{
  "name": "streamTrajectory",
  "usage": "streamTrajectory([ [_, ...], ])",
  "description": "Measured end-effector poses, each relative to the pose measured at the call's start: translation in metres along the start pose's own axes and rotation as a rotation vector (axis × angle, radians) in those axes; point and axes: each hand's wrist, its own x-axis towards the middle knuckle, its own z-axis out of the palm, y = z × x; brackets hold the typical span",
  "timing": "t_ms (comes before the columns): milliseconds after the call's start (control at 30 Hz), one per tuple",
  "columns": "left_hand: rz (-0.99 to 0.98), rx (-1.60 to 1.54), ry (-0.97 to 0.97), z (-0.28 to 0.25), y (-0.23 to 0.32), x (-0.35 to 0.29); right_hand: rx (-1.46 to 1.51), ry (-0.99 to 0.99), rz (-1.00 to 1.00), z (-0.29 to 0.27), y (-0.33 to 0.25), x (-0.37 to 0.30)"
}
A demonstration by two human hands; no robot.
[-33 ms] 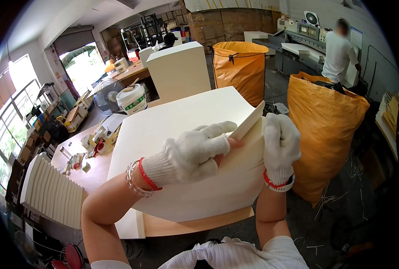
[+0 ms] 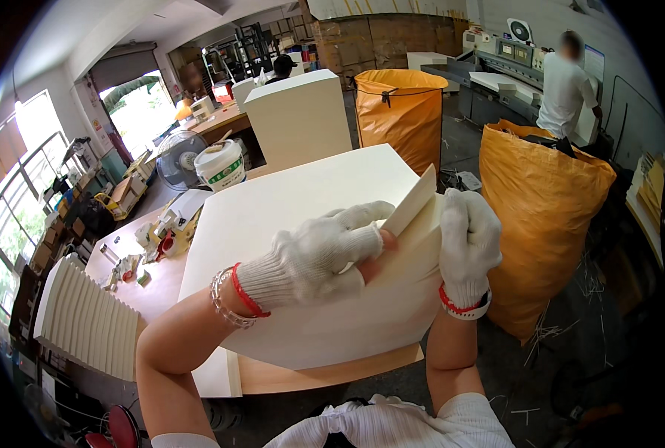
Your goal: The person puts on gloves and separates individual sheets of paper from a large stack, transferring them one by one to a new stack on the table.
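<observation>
A large stack of white paper sheets (image 2: 302, 187) lies in front of me, its right edge bent upward. My left hand (image 2: 314, 250), in a white knit glove with bare thumb tip, rests across the top. A raised flap of sheets (image 2: 413, 200) sits between its fingers and thumb; the thumb is blurred at the sheet edges. My right hand (image 2: 470, 237), gloved too, is closed round the right side of the bent stack, its fingertips hidden. Under the stack shows a light wooden board (image 2: 332, 371).
Beyond the stack stand a tall white paper block (image 2: 299, 123) and a white tub (image 2: 220, 164). Orange sacks (image 2: 538, 224) (image 2: 400, 119) stand at right. Fanned paper (image 2: 86, 321) lies at left, near a fan (image 2: 181, 159). A person (image 2: 564, 89) stands by a machine (image 2: 508, 71).
The raised flap has tipped slightly up and leftward at its far end. My left thumb has shifted a little along the sheet edges; my right hand has barely moved.
</observation>
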Motion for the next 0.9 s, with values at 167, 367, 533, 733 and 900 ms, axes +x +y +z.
streamTrajectory([
  [167, 0.092, 0.055, 0.114, 0.005, -0.013, -0.004, 0.002, 0.019, -0.007, 0.000, -0.003, 0.000],
  [367, 0.178, 0.170, 0.164, 0.007, -0.012, -0.003, 0.037, -0.022, -0.020, -0.001, -0.003, -0.001],
  [533, 0.068, 0.073, -0.008, 0.000, -0.004, -0.001, -0.006, -0.009, -0.024, 0.000, 0.002, 0.000],
  [733, 0.003, 0.004, 0.070, 0.001, 0.001, -0.004, 0.008, 0.004, -0.048, 0.000, 0.001, 0.001],
  [900, -0.012, -0.057, 0.046, 0.003, -0.006, -0.003, 0.032, 0.003, -0.051, 0.000, 0.001, -0.001],
])
